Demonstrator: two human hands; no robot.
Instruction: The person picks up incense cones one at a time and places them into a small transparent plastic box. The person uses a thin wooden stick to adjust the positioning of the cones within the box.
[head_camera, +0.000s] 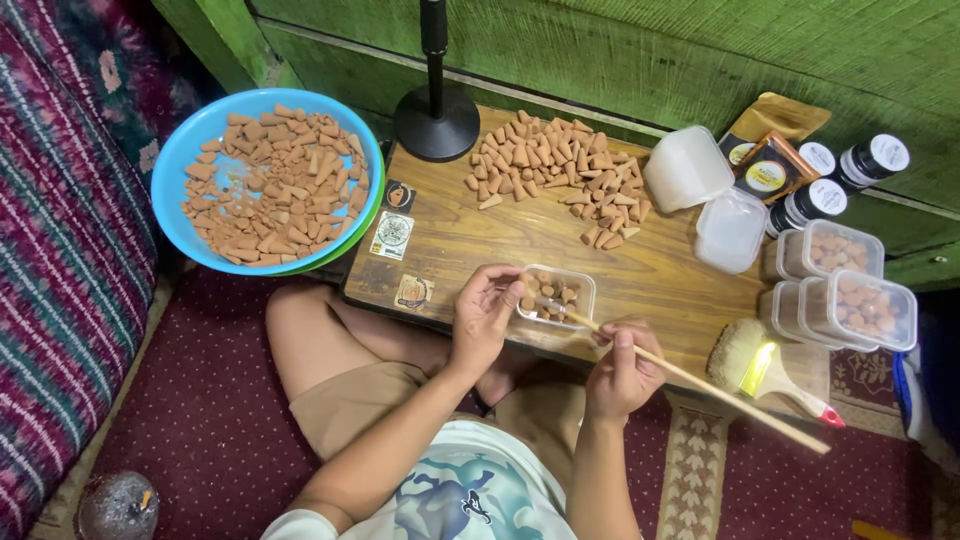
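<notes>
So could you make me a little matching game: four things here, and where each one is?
Things:
1. blue bowl
2. brush
3. stick
4. black stand

Places:
A. in the right hand
B. table's far edge, beside the cone pile
C. left of the table
D. table's near right corner

Pairs: 1-C, 2-D, 3-A, 4-B

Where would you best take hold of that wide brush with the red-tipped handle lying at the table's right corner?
Grip the brush by its flat wooden handle, coming from above on the lower right. The handle points that way, toward the red tip, and lies free. The bristle head is soft and sits by the stacked lidded boxes, leaving less room.
</notes>
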